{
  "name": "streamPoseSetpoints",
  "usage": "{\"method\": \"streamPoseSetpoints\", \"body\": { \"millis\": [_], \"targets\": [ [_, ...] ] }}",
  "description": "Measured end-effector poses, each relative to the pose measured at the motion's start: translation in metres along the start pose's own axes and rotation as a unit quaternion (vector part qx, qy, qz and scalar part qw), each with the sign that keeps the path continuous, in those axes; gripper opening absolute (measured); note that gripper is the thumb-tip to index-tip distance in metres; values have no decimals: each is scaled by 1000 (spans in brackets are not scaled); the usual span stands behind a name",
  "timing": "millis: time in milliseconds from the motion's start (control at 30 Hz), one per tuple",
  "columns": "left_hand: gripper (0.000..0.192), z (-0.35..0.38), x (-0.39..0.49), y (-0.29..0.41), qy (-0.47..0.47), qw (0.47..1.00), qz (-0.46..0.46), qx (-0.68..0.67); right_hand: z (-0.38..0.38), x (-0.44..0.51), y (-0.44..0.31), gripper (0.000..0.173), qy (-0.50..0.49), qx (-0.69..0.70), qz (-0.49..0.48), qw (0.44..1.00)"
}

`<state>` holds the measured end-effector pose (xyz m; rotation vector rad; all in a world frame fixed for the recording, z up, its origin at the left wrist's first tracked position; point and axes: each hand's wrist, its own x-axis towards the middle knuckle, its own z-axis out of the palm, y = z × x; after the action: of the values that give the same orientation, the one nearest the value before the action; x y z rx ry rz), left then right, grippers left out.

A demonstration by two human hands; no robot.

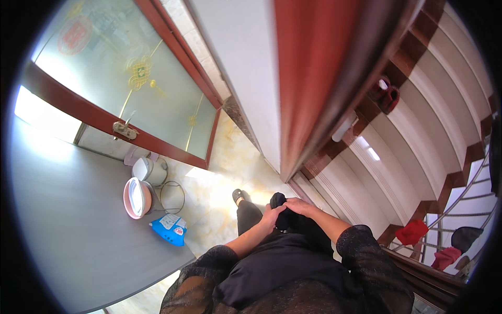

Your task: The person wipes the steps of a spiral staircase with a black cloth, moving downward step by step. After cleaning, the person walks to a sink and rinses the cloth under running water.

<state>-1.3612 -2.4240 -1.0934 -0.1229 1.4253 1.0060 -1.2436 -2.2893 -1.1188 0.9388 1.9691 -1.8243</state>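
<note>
My left hand [270, 216] and my right hand [299, 205] are close together in front of my waist. Both grip a bunched piece of black cloth [278, 199], which sticks up a little between them. More black fabric hangs below the hands, against my dark trousers; where the held cloth ends and the clothing begins, I cannot tell. The fingertips are partly hidden in the folds.
A red-framed glass door [168, 98] stands at the upper left. The grey tabletop [90, 235] at the left bears a blue packet [169, 229] and a pink basin [137, 198]. A curved staircase [376, 168] lies to the right, with shoes [384, 95] on a step.
</note>
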Motion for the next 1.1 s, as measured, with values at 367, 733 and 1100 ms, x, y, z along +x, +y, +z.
{"method": "streamPoseSetpoints", "body": {
  "millis": [367,733,1100],
  "targets": [
    [53,-209,-48,95,133,943,105,-286,118,159,-189,36,-104,-34,-45,993],
    [52,-334,0,285,-46,959,139,-242,98,244,-364,29,-92,422,155,889],
    [61,-277,125,491,-23,972,235,8,-16,393,-414,40,164,598,56,782]
  ]
}}
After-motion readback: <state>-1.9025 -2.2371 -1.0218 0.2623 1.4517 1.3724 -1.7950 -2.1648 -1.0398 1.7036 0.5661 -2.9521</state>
